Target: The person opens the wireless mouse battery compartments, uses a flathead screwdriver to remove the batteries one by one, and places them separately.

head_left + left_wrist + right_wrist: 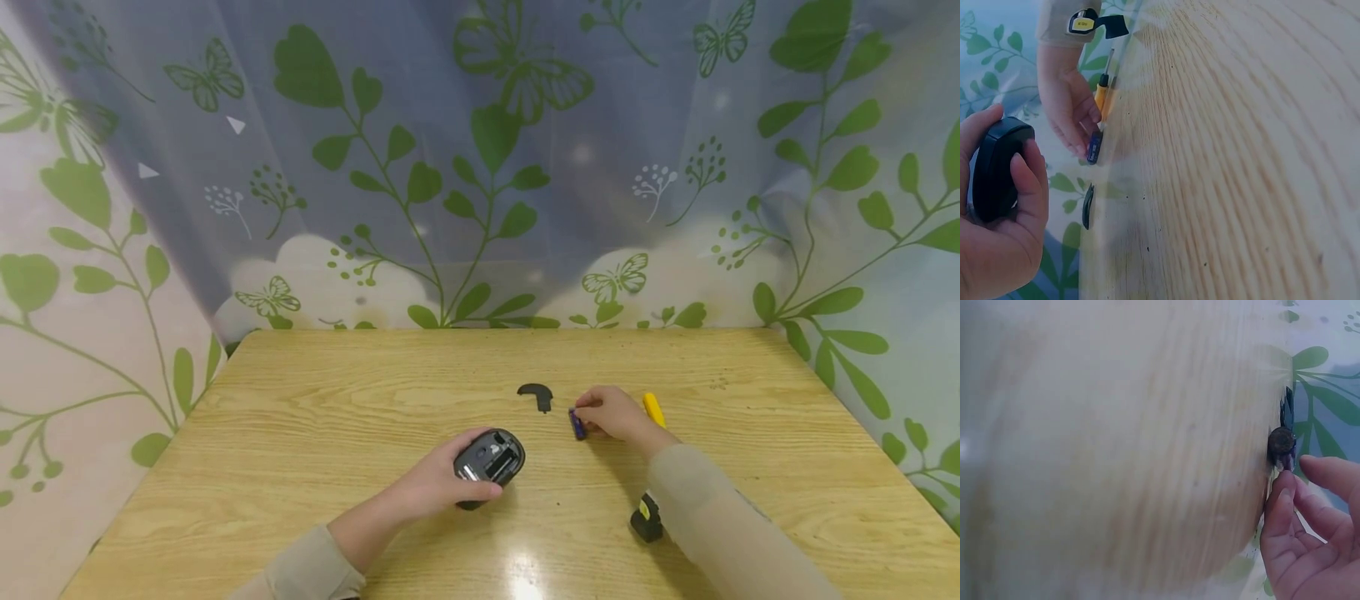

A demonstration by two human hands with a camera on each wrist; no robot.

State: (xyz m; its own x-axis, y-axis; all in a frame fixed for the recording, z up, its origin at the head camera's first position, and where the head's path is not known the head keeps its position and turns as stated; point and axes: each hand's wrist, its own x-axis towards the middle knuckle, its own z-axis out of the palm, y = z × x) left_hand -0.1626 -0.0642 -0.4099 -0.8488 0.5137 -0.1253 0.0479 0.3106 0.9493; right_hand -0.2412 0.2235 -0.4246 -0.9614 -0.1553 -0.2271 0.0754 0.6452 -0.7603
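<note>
My left hand (pixel 442 475) grips a black computer mouse (pixel 491 462), its underside turned up toward the head view. The uncovered battery slot (pixel 501 463) shows in it. Ahead and to the right, my right hand (pixel 611 412) reaches down to a dark blue battery (pixel 577 423) on the table. In the right wrist view the fingertips (pixel 1285 481) are right at the battery (pixel 1282 445), while the thumb stands a little apart from it. A black, hook-shaped mouse cover (pixel 537 395) lies left of the battery.
Beyond my right wrist lies a screwdriver with a yellow handle (pixel 654 409), partly hidden by the arm. A black device with a yellow label (pixel 647 517) is strapped at the right sleeve. Behind the wooden table (pixel 337 383) hangs a leaf-patterned curtain (pixel 600 167).
</note>
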